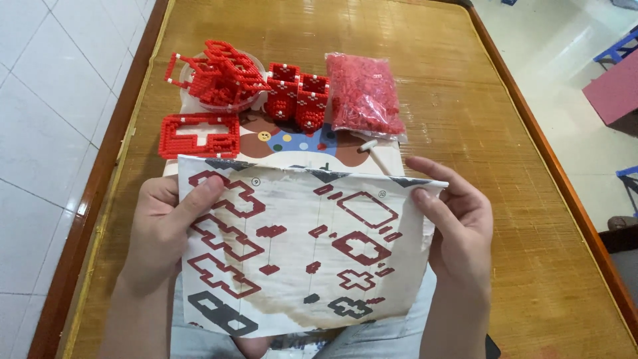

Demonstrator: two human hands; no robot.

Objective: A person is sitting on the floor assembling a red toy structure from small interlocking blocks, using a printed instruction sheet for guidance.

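1. The person's knees in pale shorts (372, 342) show at the bottom, closest to the camera.
2. Both hands hold up a paper sheet (306, 249) with pictures of red brick shapes on it.
3. The left hand (163, 229) grips the left edge of the sheet, with the thumb pressed on the front.
4. The right hand (455, 223) grips the right edge, with the thumb on the top corner.
5. Behind the sheet lies a flat card (299, 143) with coloured dots; most of it is hidden, so it may be a box lid.
6. A flat red brick frame (199, 135) with a cross inside lies on the surface (465, 86), just past the left hand.
7. A small red brick box (298, 96) stands further back, in the middle.
8. A clear bag of red bricks (364, 93) lies just right of the box.
9. A round bowl (216, 100) sits far left, piled with red brick pieces (219, 70).
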